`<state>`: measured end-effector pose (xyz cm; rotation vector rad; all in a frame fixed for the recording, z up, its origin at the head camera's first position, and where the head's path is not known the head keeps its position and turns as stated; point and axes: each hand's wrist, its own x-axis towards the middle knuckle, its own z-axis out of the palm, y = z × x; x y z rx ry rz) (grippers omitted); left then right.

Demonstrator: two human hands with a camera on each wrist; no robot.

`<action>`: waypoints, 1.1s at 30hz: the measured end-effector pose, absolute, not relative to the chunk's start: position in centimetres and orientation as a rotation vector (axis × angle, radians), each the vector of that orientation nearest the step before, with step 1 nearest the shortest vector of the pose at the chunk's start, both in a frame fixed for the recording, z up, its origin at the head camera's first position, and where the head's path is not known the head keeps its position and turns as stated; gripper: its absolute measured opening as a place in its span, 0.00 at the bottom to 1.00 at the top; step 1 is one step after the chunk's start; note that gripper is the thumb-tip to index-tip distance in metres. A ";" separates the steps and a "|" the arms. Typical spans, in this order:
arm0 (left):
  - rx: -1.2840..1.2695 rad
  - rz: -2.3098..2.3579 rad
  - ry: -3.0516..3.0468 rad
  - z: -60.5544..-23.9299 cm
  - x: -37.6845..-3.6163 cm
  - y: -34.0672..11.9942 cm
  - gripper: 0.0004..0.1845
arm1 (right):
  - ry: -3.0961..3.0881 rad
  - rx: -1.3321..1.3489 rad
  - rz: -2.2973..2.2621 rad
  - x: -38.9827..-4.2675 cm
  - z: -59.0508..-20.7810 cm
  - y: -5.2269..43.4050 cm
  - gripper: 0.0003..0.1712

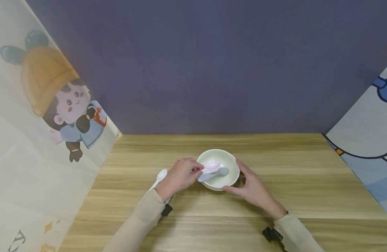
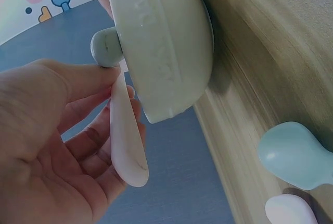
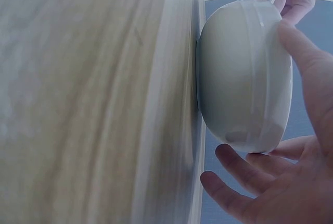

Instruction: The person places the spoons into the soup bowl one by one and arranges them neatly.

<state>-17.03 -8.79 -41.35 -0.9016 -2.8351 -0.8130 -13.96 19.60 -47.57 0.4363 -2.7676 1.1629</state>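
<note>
And there it was: the left hand (image 1: 180, 176) pinched the pink spoon (image 1: 213, 165) by its handle, scoop over the white bowl (image 1: 233, 173), while the right hand (image 1: 255, 190) curled round the bowl's right side! A grey-blue spoon (image 1: 212, 174) leaned inside the bowl, and left of it a white spoon (image 1: 162, 174) and a teal spoon (image 2: 292, 156) lay on the table (image 1: 206, 220).

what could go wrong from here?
1. The pink spoon, pinched by its handle in the left hand, could knock the grey-blue spoon, whose handle pokes past the rim, and maybe flip it out.
2. The bowl might shift or tip if the right hand, braced on one side, presses unevenly.
3. The left forearm passes over the white spoon on the table and could nudge it.
</note>
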 end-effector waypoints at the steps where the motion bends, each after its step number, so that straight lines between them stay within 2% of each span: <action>1: -0.900 -0.814 -2.838 -41.4 -17.0 -8.8 0.09 | -2.766 0.439 1.162 -14.0 -47.6 19.6 0.69; 33: -0.945 -0.786 -2.875 -41.1 -17.8 -7.3 0.09 | -2.781 0.442 1.169 -13.9 -47.5 19.7 0.70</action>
